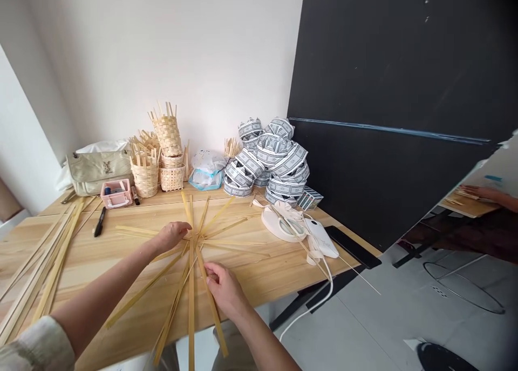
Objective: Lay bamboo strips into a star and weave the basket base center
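Note:
Flat yellow bamboo strips (pixel 191 306) lie crossed on the table and spread outward like a star. Thin strands run around their crossing point (pixel 197 236). My left hand (pixel 172 237) is at the left of this centre, its thumb and fingers pinched together at the strips; the exact spot of contact is partly hidden. Nearer to me, my right hand (pixel 226 291) has curled fingers and thumb against the edge of a strip (pixel 210 301) that slants toward the table's front edge. Several strip ends reach past that edge.
Loose long strips (pixel 52 257) lie at the left, by a black marker (pixel 99 222) and a pink box (pixel 117 194). Woven baskets (pixel 145 174) and a pile of patterned paper bands (pixel 275 157) stand behind. A tape roll (pixel 277 228) and a white device with a cable (pixel 321 237) lie right.

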Action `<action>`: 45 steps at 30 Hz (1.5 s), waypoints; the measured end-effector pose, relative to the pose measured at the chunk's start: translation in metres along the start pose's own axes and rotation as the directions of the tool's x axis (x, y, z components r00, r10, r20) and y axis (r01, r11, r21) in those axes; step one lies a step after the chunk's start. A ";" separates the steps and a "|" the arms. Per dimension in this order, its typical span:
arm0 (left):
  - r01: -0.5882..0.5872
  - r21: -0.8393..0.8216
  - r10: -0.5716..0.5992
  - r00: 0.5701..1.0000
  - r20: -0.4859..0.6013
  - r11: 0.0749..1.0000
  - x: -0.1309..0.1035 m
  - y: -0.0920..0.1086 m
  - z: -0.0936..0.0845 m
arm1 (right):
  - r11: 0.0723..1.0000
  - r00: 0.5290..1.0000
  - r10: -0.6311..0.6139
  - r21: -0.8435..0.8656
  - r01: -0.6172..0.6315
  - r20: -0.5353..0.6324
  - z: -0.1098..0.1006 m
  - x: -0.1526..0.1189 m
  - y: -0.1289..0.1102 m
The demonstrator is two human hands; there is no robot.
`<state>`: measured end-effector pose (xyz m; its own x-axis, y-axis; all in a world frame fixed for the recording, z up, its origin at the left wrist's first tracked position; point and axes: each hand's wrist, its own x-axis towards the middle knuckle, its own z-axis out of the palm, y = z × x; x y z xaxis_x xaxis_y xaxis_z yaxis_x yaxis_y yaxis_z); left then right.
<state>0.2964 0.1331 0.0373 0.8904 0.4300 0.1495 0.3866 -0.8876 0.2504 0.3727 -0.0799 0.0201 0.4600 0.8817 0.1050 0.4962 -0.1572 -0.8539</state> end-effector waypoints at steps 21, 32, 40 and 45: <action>-0.223 0.091 0.213 0.971 0.112 0.970 -0.052 -0.005 0.033 | 0.792 0.981 -0.184 -0.582 0.182 0.057 0.030 0.044 0.023; -0.249 0.090 0.248 0.969 0.013 0.964 -0.059 -0.003 0.029 | 0.812 0.991 -0.126 -0.570 0.129 0.045 0.037 0.039 0.017; -0.266 0.126 0.278 0.956 -0.095 0.956 -0.054 -0.017 0.038 | 0.831 0.982 -0.186 -0.533 0.160 0.004 0.032 0.033 0.010; -0.297 0.149 0.318 0.936 -0.152 0.943 -0.050 -0.028 0.044 | 0.839 0.979 -0.201 -0.513 0.182 0.019 0.026 0.031 0.007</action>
<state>0.2519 0.1295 -0.0192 0.9196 0.1449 0.3651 0.1362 -0.9894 0.0497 0.3711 -0.0419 0.0040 0.3366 0.9036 0.2649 0.8777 -0.1992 -0.4360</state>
